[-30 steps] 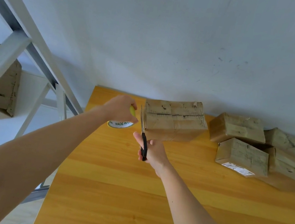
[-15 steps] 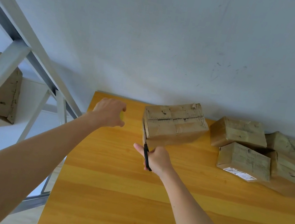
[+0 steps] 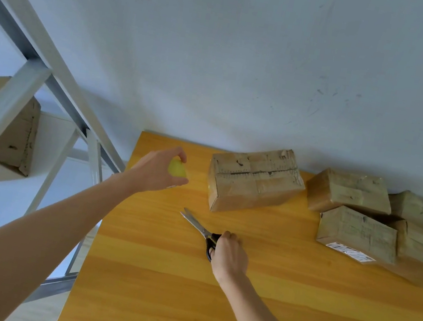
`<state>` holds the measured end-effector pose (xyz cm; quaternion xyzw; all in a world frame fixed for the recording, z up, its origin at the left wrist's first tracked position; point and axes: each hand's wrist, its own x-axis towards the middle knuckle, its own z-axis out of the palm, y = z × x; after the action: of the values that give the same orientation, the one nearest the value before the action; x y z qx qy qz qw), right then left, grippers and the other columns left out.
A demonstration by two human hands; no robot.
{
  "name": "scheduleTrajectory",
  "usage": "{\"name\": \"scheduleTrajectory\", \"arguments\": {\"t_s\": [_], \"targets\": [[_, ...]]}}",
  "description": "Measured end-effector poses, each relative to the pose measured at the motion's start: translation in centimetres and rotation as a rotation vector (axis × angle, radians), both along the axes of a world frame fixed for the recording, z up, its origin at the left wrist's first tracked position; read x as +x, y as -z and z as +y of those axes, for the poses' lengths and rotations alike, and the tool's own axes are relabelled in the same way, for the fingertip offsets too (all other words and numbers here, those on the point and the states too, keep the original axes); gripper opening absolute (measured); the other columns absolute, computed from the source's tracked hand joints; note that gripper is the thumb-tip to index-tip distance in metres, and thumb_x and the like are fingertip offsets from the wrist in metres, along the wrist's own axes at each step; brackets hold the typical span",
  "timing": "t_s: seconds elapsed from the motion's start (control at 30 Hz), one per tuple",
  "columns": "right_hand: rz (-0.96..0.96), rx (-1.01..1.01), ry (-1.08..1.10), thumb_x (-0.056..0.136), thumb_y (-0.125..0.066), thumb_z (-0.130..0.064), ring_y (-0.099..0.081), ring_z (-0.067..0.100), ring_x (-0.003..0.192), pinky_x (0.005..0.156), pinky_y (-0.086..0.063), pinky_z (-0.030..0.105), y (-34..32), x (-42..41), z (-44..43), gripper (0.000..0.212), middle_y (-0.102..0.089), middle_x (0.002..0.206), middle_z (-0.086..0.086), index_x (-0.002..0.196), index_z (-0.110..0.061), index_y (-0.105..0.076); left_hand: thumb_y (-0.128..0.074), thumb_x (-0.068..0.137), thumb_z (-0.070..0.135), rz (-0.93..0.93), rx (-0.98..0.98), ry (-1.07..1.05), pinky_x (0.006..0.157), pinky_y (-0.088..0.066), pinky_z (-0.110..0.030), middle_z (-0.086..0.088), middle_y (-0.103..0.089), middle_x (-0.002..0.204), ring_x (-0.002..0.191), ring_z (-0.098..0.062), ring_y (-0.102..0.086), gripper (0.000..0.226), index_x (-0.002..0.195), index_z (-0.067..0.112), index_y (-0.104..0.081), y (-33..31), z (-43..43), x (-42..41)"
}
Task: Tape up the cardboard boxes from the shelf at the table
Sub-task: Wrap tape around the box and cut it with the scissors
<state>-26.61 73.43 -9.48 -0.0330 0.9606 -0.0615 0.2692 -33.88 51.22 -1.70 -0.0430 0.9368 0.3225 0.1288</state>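
Note:
A taped cardboard box (image 3: 254, 180) lies at the back of the wooden table (image 3: 250, 307), apart from both hands. My left hand (image 3: 156, 170) hovers over the table's back left corner, curled around a yellow tape roll (image 3: 177, 168), most of it hidden by my fingers. My right hand (image 3: 229, 255) rests on the table in front of the box. It grips the black handles of a pair of scissors (image 3: 200, 230) that lie flat, blades pointing back-left.
Three more cardboard boxes (image 3: 357, 232) are piled at the back right against the wall. A grey metal shelf frame (image 3: 20, 89) stands to the left, with another cardboard box (image 3: 16, 139) on its shelf.
My right hand pulled the scissors away from the box's left end and laid them flat on the table. My left hand drew the tape roll left, away from the box.

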Motion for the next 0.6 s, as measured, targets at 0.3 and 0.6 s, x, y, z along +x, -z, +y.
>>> {"name": "scheduleTrajectory", "arguments": {"t_s": [0.3, 0.6], "targets": [[-0.053, 0.054, -0.188, 0.099, -0.057, -0.021, -0.046, 0.027, 0.125, 0.092, -0.047, 0.033, 0.3, 0.3, 0.6, 0.044, -0.045, 0.135, 0.013, 0.135, -0.002, -0.041, -0.078, 0.076, 0.040, 0.020, 0.050, -0.006, 0.073, -0.050, -0.045, -0.007, -0.062, 0.089, 0.074, -0.025, -0.057, 0.037, 0.099, 0.032, -0.051, -0.9, 0.2, 1.1], [0.098, -0.006, -0.219, 0.098, -0.057, -0.017, -0.055, 0.023, 0.117, 0.094, -0.044, 0.031, 0.7, 0.0, 1.2, 0.037, -0.057, 0.127, 0.009, 0.130, -0.005, -0.045, -0.079, 0.075, 0.040, 0.024, 0.069, -0.016, 0.064, -0.052, -0.044, -0.006, -0.062, 0.089, 0.060, -0.019, -0.053, 0.039, 0.103, 0.030, -0.053, -0.6, 0.5, 1.6]]}}
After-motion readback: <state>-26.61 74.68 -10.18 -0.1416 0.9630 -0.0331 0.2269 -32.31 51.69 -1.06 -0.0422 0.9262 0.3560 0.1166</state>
